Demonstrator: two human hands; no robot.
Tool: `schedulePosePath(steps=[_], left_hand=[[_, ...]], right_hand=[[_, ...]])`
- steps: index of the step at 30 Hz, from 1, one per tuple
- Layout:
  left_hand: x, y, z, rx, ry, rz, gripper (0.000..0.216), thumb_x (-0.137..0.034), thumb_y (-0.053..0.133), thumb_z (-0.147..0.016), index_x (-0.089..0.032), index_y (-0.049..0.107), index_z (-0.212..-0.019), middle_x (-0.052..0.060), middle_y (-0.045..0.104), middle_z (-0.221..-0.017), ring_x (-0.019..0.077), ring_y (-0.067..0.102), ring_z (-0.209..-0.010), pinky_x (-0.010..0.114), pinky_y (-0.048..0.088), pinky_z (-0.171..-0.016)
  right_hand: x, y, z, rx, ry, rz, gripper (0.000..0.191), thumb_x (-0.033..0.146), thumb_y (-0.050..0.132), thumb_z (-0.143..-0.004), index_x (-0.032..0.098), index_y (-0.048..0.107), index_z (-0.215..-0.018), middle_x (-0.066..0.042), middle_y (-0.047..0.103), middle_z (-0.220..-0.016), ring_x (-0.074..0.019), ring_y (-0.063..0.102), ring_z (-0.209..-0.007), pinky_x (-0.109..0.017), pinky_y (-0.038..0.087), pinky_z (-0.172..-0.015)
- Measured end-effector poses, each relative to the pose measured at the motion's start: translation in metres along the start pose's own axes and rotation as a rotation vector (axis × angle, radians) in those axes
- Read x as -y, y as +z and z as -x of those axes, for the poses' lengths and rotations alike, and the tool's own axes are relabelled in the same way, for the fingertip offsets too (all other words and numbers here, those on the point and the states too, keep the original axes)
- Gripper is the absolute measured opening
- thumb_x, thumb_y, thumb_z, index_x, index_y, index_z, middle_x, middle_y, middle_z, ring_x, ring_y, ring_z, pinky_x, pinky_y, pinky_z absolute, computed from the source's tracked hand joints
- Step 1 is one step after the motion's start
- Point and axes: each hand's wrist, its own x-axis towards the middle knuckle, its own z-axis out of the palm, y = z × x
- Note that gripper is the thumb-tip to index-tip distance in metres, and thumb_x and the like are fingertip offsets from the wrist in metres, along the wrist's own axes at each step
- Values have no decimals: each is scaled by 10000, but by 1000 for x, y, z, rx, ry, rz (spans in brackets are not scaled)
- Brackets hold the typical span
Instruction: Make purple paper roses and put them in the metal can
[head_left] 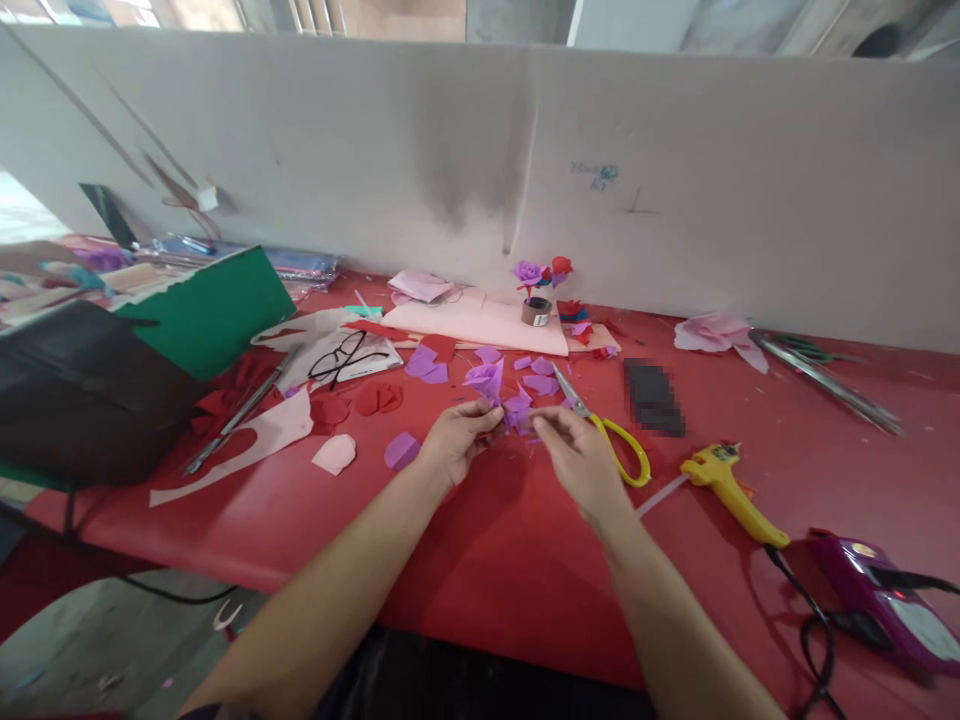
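Observation:
Both my hands meet over the red table (480,560), pinching a small purple paper piece (517,412) between them. My left hand (454,440) has its fingers closed on the piece's left side. My right hand (576,448) pinches its right side with thumb and forefinger. Several purple petal cut-outs (487,378) lie just beyond the hands. Yellow-handled scissors (611,435) lie right beside my right hand.
A yellow glue gun (731,490) and a purple device (877,590) with black cable lie at the right. Glasses (346,357), red hearts (377,398), a green sheet (210,310), a black bag (82,395) sit left. Paper flowers in a tape roll (537,290) stand by the wall.

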Motion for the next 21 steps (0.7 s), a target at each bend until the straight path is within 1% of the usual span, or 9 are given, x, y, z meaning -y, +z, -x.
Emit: schedulePosePath(steps=[3,5,7,9,11,12,14,18,21], left_hand=[[-2,0,0,-57,-26,6,278,-193,849,-488,-128,603,-599,-2,630,-612,89,585,-552,250,499,-645],[-4,0,1,-75,-34,-5,250,-187,839,-512,-125,614,-601,3,633,-601,91,593,-546,245,502,-640],[-6,1,1,-79,-45,-21,231,-184,833,-525,-121,631,-616,12,643,-602,92,596,-539,235,495,-618],[-7,2,2,-72,-49,-28,227,-182,833,-527,-121,633,-615,19,650,-603,95,599,-538,232,488,-602],[-7,2,2,-64,-55,-36,228,-176,834,-527,-122,625,-601,26,652,-599,104,608,-547,240,489,-604],[-8,2,2,-64,-61,-46,226,-171,834,-528,-121,625,-600,30,654,-600,110,613,-555,247,493,-611],[-8,2,1,-63,-79,-75,216,-160,830,-536,-115,635,-618,37,660,-613,116,623,-568,258,500,-628],[-9,1,1,-36,-106,-110,189,-158,816,-564,-112,647,-636,42,670,-624,120,637,-584,262,507,-651],[-8,0,-1,-25,-118,-115,200,-171,825,-550,-115,651,-631,58,682,-630,132,644,-590,261,503,-631]], right_hand=[[-10,-64,9,-215,-55,486,274,380,502,-806,226,646,-981,-87,691,-1017,-264,624,-936,-425,439,-860],[-30,-114,17,-355,17,838,338,342,495,-756,194,639,-1023,-157,677,-1003,-325,610,-940,-482,429,-842],[-58,-157,25,-364,142,1123,391,361,494,-738,175,635,-1052,-218,658,-982,-374,606,-918,-522,429,-812],[-87,-185,30,-318,223,1216,390,364,532,-679,178,644,-1003,-212,660,-932,-393,617,-841,-530,454,-754],[-109,-198,31,-252,290,1229,361,336,543,-626,194,652,-939,-177,655,-851,-377,623,-740,-516,470,-686],[-116,-199,31,-232,281,1222,373,329,533,-626,192,647,-954,-171,646,-858,-362,622,-723,-499,474,-666],[-120,-196,29,-219,297,1205,421,326,533,-619,184,632,-1004,-165,634,-861,-340,617,-706,-472,476,-644],[-103,-186,23,-201,391,1197,528,365,580,-608,157,606,-1092,-201,622,-949,-352,621,-771,-453,471,-663],[-86,-184,23,-293,410,1160,525,403,580,-648,151,601,-1108,-244,601,-1044,-351,622,-831,-435,464,-679]])
